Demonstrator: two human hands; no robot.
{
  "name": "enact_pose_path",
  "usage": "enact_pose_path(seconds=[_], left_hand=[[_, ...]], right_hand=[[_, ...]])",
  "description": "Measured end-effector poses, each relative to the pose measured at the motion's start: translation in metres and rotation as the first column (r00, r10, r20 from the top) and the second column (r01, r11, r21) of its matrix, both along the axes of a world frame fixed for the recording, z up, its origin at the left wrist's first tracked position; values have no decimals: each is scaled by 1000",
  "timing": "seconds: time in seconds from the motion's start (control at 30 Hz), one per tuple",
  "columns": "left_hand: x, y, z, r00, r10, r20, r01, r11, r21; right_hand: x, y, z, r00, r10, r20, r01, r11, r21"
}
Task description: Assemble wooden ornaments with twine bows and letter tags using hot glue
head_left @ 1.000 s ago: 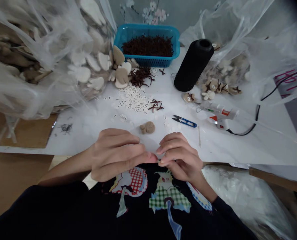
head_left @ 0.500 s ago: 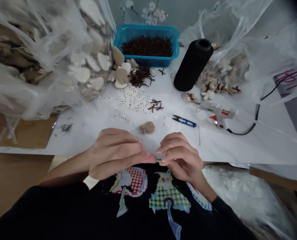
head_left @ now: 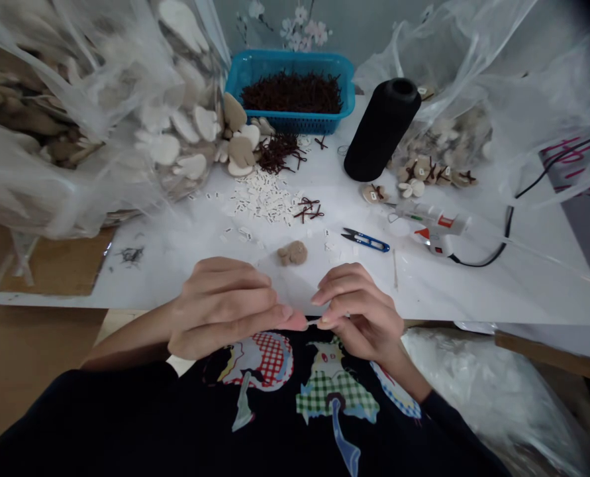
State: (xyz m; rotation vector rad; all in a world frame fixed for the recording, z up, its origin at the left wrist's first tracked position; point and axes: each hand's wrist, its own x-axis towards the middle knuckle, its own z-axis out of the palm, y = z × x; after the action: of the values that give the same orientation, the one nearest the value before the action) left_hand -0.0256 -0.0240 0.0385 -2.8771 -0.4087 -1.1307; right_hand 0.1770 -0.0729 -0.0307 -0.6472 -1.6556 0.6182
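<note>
My left hand (head_left: 228,308) and my right hand (head_left: 359,306) meet at the table's front edge, thumbs and fingertips pinched. A small pale strip (head_left: 312,322) spans the narrow gap between their tips; most of it is covered, so its kind cannot be made out. Just beyond the hands lies a small beige fabric piece (head_left: 293,252) with rounded lobes. Behind it spreads a pile of small white printed tags (head_left: 265,199), beside several dark brown bows (head_left: 310,209). Blue-handled thread snips (head_left: 365,240) rest to the right, above my right hand.
At the back stands a blue basket (head_left: 347,109) of brown bows. Right of it is a black cone (head_left: 381,129); a glue gun (head_left: 436,228) with its cord lies nearer. Plastic bags (head_left: 96,93) of beige and white fabric pieces crowd the left, another bag (head_left: 473,126) the right.
My left hand has shifted slightly left, so the gap between the fingertips is wider and more of the pale strip shows. My right hand stays almost still.
</note>
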Motion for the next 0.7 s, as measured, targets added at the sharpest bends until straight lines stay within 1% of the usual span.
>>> enact_pose_path(seconds=[0.1, 0.2, 0.23, 0.27, 0.33, 0.4, 0.5, 0.53, 0.57, 0.6, 0.67, 0.7], left_hand=[[-1, -3, 1, 1000, 12, 0, -12, 1000, -5], [-4, -8, 1, 996, 84, 5, -84, 995, -61], [-5, -9, 0, 996, 92, 15, -91, 993, -70], [-6, -9, 0, 995, 93, 27, -91, 993, -75], [-9, -10, -2, 997, 57, 48, -53, 995, -80], [-11, -10, -6, 997, 38, 71, -28, 991, -130], [-15, -10, -14, 986, 94, 135, -60, 971, -232], [-16, -9, -17, 982, 102, 157, -64, 972, -228], [-17, -8, -19, 980, 84, 179, -49, 980, -191], [-18, -7, -21, 980, 46, 195, -21, 992, -126], [-20, -4, -24, 977, -34, 210, 31, 999, 17], [-21, -4, -25, 977, -53, 205, 42, 997, 58]], right_hand=[[-1, -1, 0, 1000, -8, -11, 8, 1000, -5], [-1, -1, 0, 1000, -9, -22, 9, 1000, 2], [-2, -1, 0, 1000, -8, -25, 8, 1000, 4], [-2, -1, 0, 1000, -8, -28, 8, 1000, 7], [-3, 0, 0, 999, -9, -35, 10, 1000, 9], [-4, -1, 0, 999, -19, -48, 19, 1000, 11], [-6, -2, 0, 996, -48, -78, 46, 999, -26], [-8, -2, 0, 994, -61, -88, 56, 997, -61], [-10, -2, 0, 992, -75, -99, 65, 992, -109], [-12, -2, -1, 989, -91, -113, 71, 983, -171], [-19, 0, -6, 981, -141, -137, 90, 942, -323], [-23, 3, -9, 976, -169, -139, 100, 911, -399]])
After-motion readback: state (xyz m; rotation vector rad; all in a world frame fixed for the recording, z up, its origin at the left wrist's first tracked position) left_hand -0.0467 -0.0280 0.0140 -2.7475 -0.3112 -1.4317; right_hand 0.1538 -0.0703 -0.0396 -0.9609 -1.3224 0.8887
